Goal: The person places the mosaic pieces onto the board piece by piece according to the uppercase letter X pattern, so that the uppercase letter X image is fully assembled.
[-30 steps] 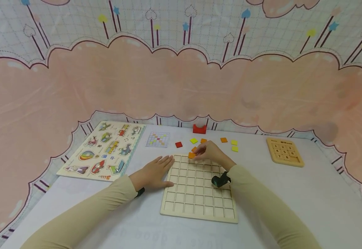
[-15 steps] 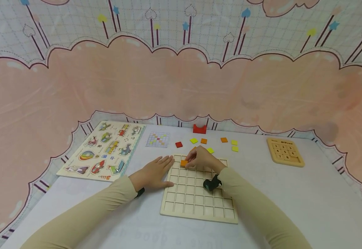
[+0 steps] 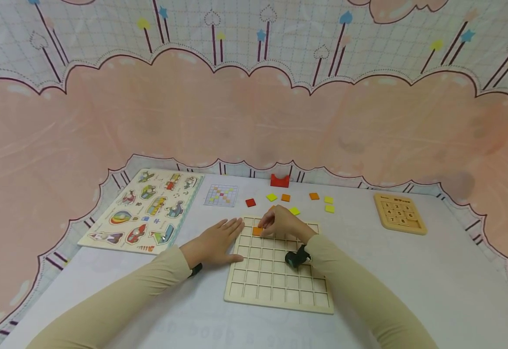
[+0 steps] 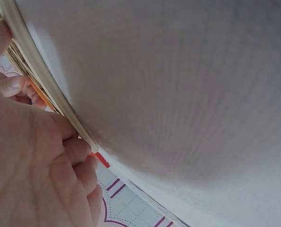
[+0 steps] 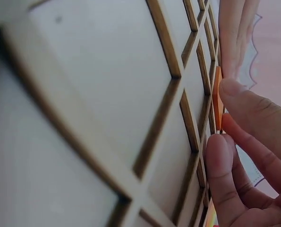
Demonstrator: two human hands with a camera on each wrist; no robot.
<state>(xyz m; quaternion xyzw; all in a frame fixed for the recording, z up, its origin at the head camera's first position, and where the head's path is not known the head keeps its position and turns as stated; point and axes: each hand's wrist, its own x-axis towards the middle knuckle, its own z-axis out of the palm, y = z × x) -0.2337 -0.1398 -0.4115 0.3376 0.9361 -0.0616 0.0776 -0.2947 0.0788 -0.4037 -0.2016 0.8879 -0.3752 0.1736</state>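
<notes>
A wooden grid board (image 3: 271,279) lies on the table in front of me. My left hand (image 3: 214,242) rests at its left edge with fingers spread straight; the left wrist view has its fingertips against the board's rim (image 4: 46,90). Over the upper left cells, my right hand (image 3: 282,222) pinches an orange square tile (image 3: 257,231). In the right wrist view that orange tile (image 5: 217,99) is at the grid's surface, with fingertips (image 5: 232,88) touching it. Whether it sits fully inside a cell cannot be told.
Beyond the board lie loose tiles: a red one (image 3: 250,202), several yellow and orange ones (image 3: 314,196). A red notched piece (image 3: 279,181) stands at the back. A pattern card (image 3: 221,195) and picture puzzle (image 3: 149,211) lie left, a wooden number puzzle (image 3: 400,213) right.
My right hand has brought the orange tile left and nearer, from the board's far edge down to an upper left cell. The left hand has stayed put.
</notes>
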